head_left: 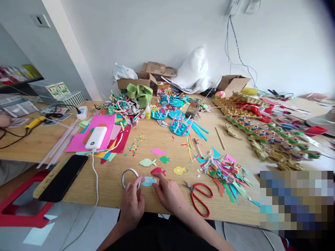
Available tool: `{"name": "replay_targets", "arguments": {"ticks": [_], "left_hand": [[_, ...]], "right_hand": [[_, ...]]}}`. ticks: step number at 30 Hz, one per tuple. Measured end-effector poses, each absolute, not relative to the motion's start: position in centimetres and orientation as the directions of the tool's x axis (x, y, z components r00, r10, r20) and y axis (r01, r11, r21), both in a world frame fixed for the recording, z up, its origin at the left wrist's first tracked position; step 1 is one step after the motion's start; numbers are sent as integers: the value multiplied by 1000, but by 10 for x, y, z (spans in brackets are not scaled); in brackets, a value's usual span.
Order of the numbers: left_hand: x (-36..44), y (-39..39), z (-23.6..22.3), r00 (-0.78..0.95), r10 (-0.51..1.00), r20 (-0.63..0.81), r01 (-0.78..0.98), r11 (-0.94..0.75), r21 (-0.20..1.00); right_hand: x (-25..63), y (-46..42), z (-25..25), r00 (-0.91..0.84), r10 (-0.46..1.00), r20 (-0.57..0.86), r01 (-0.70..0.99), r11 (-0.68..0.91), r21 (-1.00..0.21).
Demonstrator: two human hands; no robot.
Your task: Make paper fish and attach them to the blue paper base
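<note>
My left hand (133, 199) is closed on a roll of tape (123, 178), which stands on its edge over the table. A light blue paper fish (149, 181) lies between my hands, close to the left fingertips. The thumb of my right hand (169, 193) rests at the fish's right end, and its index finger reaches towards a red paper fish (157, 171); these fingers are apart. Beyond lie paper fish in pale green (147, 162), pink (158, 151), green (164, 159) and yellow (179, 170). Red-handled scissors (200, 195) lie open right of my right hand.
Paper scraps (227, 174) are heaped at the right. Left are a black phone (62, 178), a white power bank (96, 137) with its cable, and coloured paper sheets (75, 141). Blue discs with pink twisted posts (180, 126) and a glue bottle (148, 112) stand farther back.
</note>
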State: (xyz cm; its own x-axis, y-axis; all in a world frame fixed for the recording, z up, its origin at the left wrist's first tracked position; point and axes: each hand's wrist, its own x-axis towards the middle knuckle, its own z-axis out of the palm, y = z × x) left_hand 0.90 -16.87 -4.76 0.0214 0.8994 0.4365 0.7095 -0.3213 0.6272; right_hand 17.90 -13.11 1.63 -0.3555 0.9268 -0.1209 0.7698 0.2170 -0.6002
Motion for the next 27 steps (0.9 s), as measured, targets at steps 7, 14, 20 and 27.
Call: {"name": "replay_targets", "arguments": {"ticks": [7, 14, 20, 27], "left_hand": [[22, -141, -13, -37, 884, 465, 616, -347, 708], [63, -98, 28, 3, 908, 420, 357, -393, 847], [71, -98, 34, 125, 874, 470, 436, -474, 765], [70, -98, 28, 105, 912, 397, 397, -404, 824]], "right_hand": [[229, -126, 26, -151, 988, 37, 606, 122, -786], [226, -101, 62, -89, 988, 127, 441, 153, -885], [214, -90, 71, -116, 960, 256, 347, 281, -895], [208, -91, 57, -109, 910, 400, 486, 400, -777]]}}
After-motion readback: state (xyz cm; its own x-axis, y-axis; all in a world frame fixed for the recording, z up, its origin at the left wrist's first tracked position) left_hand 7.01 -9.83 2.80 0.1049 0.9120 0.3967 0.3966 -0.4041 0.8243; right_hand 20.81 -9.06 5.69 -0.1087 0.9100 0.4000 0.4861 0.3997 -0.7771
